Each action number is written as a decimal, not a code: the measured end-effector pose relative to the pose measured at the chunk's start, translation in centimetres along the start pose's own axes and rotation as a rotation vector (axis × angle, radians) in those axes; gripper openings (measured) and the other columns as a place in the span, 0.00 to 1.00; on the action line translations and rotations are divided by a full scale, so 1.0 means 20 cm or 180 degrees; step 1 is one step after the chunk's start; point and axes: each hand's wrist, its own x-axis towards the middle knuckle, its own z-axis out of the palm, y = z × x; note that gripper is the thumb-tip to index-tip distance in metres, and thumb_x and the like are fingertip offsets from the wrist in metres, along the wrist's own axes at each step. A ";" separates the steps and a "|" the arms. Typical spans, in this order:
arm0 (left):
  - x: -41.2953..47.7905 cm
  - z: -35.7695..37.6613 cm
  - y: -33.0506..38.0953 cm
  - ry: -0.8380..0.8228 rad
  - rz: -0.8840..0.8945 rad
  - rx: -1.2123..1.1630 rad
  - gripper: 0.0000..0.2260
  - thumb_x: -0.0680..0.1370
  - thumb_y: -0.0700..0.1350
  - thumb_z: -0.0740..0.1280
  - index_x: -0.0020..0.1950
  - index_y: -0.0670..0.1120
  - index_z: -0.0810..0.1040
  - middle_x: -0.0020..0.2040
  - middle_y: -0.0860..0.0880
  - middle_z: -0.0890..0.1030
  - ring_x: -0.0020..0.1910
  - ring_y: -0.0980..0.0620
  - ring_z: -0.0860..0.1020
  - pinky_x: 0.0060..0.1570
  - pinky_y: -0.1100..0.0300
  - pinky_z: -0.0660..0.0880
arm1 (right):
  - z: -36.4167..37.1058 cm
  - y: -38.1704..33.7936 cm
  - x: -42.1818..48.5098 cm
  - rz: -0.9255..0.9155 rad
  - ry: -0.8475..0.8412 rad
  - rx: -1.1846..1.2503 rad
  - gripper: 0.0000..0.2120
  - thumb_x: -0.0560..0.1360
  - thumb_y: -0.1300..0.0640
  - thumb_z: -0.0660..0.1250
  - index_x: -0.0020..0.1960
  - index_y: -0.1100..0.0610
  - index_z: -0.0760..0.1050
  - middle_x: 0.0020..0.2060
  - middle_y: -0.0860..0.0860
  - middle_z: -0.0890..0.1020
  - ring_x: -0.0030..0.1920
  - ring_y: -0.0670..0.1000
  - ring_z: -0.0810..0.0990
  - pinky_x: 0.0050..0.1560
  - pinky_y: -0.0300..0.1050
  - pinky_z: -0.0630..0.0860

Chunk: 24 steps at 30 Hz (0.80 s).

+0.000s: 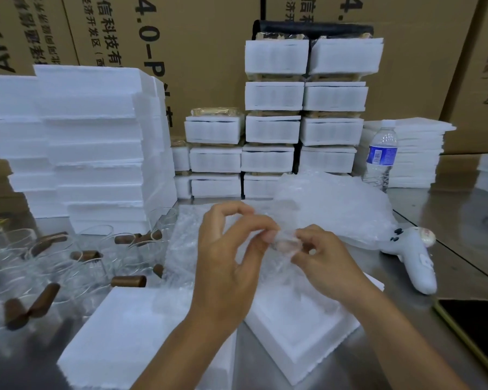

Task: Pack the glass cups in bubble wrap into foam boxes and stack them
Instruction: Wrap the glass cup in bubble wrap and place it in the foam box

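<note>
My left hand (228,249) and my right hand (321,254) meet above the table's middle, both pinching a piece of bubble wrap (285,243) between fingertips. Below them lies an open foam box (302,330) with more wrap hanging into it. A second foam piece (130,339) lies at the front left. Several glass cups with brown wooden handles (76,257) stand and lie on the left of the steel table. A heap of bubble wrap (335,209) sits behind my hands. Packed foam boxes are stacked at the back (302,130).
Tall stacks of empty foam boxes (90,147) fill the left rear; thin foam sheets (414,153) pile at the right rear beside a water bottle (379,159). A white handheld controller (417,263) and a dark phone (479,330) lie on the right. Cardboard cartons form the backdrop.
</note>
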 end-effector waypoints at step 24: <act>0.20 -0.27 -0.24 -0.0957 -0.2550 -0.1485 0.31 0.57 0.61 0.80 0.54 0.49 0.80 0.50 0.52 0.85 0.50 0.53 0.83 0.44 0.61 0.78 | 0.01 -0.02 0.01 0.0846 -0.0108 0.1916 0.30 0.79 0.68 0.55 0.22 0.51 0.76 0.23 0.45 0.77 0.25 0.39 0.76 0.24 0.31 0.71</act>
